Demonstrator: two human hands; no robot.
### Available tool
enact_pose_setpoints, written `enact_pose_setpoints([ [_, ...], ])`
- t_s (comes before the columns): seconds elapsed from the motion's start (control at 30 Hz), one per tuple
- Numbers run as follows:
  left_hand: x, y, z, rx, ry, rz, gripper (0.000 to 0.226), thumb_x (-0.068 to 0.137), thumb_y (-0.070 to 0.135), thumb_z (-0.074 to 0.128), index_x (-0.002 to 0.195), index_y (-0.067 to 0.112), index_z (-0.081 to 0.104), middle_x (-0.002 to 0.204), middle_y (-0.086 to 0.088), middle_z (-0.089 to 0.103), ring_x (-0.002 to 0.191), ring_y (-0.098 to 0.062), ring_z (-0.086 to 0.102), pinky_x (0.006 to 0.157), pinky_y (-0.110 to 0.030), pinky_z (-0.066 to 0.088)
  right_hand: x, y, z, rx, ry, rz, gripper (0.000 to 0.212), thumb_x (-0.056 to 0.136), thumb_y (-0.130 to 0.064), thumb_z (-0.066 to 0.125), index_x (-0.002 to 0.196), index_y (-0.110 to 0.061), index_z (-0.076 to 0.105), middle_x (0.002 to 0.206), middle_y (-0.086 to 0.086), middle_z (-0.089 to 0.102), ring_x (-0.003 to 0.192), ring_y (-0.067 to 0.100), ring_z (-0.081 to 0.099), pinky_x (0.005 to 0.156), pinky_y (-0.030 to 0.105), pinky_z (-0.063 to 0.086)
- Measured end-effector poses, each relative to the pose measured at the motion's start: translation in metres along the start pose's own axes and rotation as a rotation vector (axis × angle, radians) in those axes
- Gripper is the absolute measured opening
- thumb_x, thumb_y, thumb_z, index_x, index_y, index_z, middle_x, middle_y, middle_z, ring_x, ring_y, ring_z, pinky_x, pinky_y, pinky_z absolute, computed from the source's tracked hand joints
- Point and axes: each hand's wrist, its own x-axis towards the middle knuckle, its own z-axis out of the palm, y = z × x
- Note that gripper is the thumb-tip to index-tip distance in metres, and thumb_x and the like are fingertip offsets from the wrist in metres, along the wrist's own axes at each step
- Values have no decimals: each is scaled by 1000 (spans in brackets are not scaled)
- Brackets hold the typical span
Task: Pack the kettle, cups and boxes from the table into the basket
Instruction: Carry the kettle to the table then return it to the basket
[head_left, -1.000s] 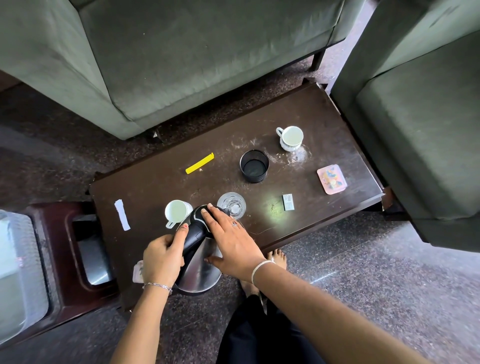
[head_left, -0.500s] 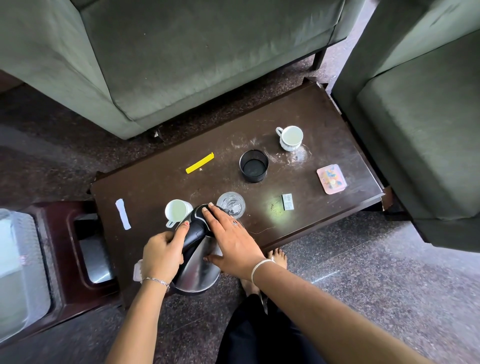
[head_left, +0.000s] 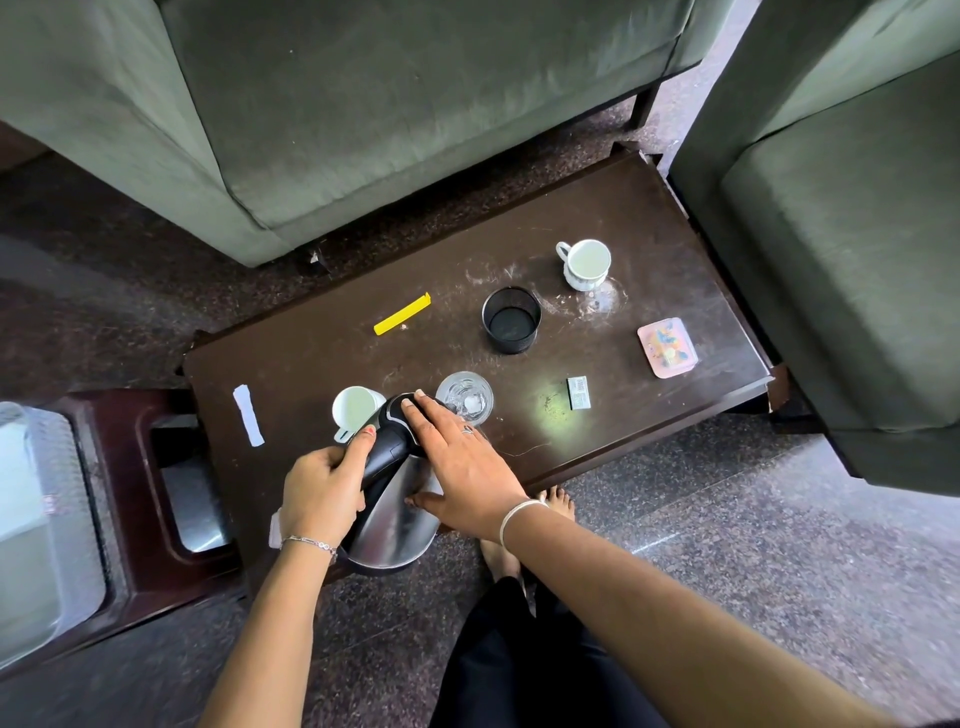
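Lower centre of the frame, the kettle (head_left: 387, 512) stood at the near edge of the worktop (head_left: 649, 218); the left hand (head_left: 322, 491) was curled round its black handle; the right hand (head_left: 462, 467) lay flat on the lid, fingers straight, thumb against the steel side. A white cup (head_left: 356, 408) sat just above the handle, a glass (head_left: 465, 397) just right of the lid; towards the upper right sat a black mesh cup (head_left: 511, 319), a second white cup (head_left: 587, 262), a pink box (head_left: 667, 347) and a small box (head_left: 578, 392); the basket (head_left: 67, 519) showed at the far left.
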Motion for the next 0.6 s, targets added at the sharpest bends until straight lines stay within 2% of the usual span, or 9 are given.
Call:
enact_pose_setpoints([
  [0.17, 2, -1, -3, 6, -11, -8, 62, 74, 73, 49, 57, 14, 58, 39, -7, 55, 41, -21, 52, 58, -50, 53, 1, -1, -1, 3, 2, -2, 106, 78, -30, 77, 155, -17, 5, 163, 4, 5, 149, 22, 12, 119, 34, 16],
  [0.33, 5, 0, -6, 34, -30, -24, 66, 71, 78, 48, 47, 17, 53, 39, -6, 56, 39, -20, 51, 56, -46, 52, 3, -1, -1, 0, 2, 0, 107, 77, -30, 77, 155, -16, 4, 163, 4, 4, 149, 20, 12, 118, 33, 15],
  [0.6, 5, 4, -8, 67, -49, -23, 65, 72, 77, 46, 49, 17, 53, 40, -5, 57, 39, -20, 51, 57, -45, 53, 2, -1, 1, -3, 17, 13, 107, 78, -31, 76, 155, -17, 4, 163, 3, 4, 149, 21, 11, 119, 34, 18],
])
